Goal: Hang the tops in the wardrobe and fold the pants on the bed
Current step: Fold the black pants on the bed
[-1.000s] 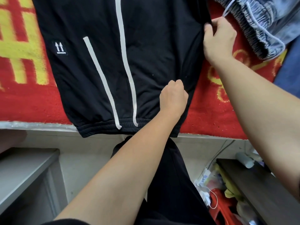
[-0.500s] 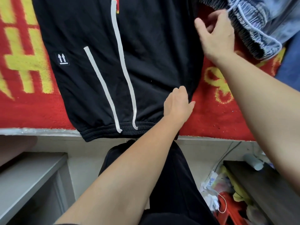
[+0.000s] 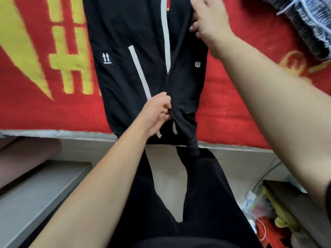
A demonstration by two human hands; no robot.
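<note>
Black pants with white stripes lie on the red and yellow blanket of the bed, waistband at the near edge. Their right half is raised and turned over towards the left. My left hand grips bunched black cloth at the waistband near the bed's edge. My right hand pinches the same lifted fold farther up, at the top of the view. A small white arrow label shows on the left leg.
Blue-grey pants with a white drawstring lie at the top right of the bed. Below the bed's edge are a grey shelf on the left and a dark table with clutter on the right. My black-clad legs fill the bottom middle.
Both hands have taken hold of the pants' right side and pulled it leftwards over the middle. The left hand went from resting flat to gripping the waistband.
</note>
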